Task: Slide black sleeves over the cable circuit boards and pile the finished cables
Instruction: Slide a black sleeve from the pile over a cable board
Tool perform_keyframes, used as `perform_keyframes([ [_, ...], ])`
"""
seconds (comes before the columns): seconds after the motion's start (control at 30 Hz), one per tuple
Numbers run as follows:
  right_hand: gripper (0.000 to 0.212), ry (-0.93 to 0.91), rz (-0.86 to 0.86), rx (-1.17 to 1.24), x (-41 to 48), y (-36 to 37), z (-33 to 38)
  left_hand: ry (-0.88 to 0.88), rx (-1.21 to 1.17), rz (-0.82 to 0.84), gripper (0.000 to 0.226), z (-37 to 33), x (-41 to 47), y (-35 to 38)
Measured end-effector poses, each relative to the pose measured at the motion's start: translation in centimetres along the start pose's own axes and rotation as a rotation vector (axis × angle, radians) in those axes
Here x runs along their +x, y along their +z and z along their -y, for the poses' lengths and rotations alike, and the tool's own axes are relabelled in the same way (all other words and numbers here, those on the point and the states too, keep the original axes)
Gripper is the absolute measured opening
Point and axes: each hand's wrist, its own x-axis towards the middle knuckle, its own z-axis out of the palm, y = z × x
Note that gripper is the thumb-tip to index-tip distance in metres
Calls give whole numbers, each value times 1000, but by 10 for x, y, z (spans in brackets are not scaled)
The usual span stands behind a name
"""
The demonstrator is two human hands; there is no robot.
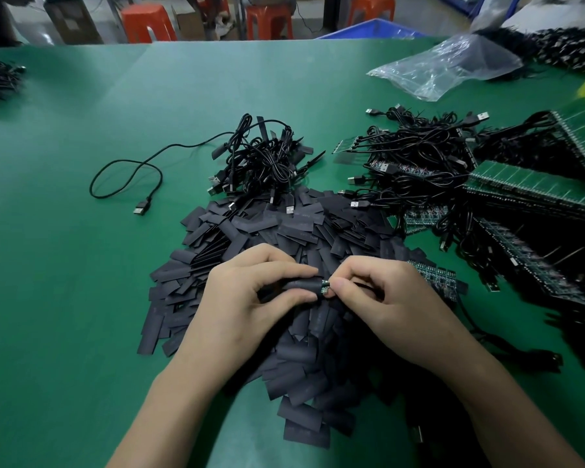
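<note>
Right now I see both hands meeting above the sleeve heap (284, 231), at 6 o'clock on the green table (65, 265). The left hand (247, 292) curls around a black sleeve (301, 285), thumb beneath. The right hand (382, 298) pinches the circuit board (325, 288) poking from its 3 o'clock end. The finished cables (260, 157) lie at 12 o'clock.

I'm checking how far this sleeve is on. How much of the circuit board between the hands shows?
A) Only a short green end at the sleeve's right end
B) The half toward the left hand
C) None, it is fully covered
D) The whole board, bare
A: the left hand holds the black sleeve, and only a short green end of the circuit board shows, pinched by the right hand.
</note>
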Motion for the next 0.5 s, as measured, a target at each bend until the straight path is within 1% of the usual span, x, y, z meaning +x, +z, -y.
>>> perform_keyframes([
  [0.07,23,-2,-16,7,0,2,0,5,9,6,23,0,0,1],
  [0.33,23,-18,-57,52,1,5,2,12,-40,-55,18,-1,-1,1],
  [0.5,21,-20,-56,31,1,5,0,61,8,-54,18,-1,-1,3],
])
